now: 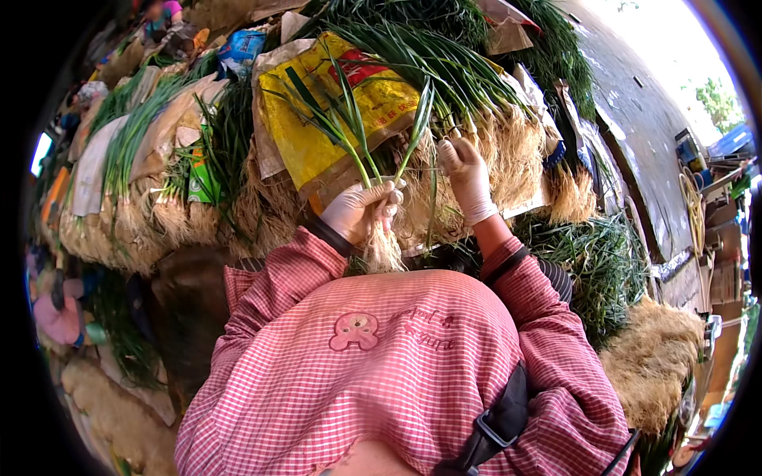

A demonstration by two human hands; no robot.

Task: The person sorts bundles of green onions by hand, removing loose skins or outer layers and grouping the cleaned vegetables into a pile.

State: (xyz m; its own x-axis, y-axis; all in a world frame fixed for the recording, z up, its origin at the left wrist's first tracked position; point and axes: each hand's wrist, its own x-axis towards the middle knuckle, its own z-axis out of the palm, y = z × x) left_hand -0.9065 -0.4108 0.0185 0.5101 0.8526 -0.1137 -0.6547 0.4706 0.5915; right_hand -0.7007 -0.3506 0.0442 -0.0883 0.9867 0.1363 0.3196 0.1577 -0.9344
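Gloved in white, my left hand is closed around the lower stems of several green leafy stalks, which look like young garlic plants; their pale roots hang below the fist. My right hand, also gloved, is raised to the right, its fingers curled beside the root ends of a large heap of similar plants. Whether its fingers pinch anything cannot be told. A yellow printed sack lies behind the held stalks, partly over the heap.
More bundled plants with long roots lie to the left, among sacks and cloths. At the right are loose green leaves, a matted root bundle and a grey ledge. A person is at the upper left.
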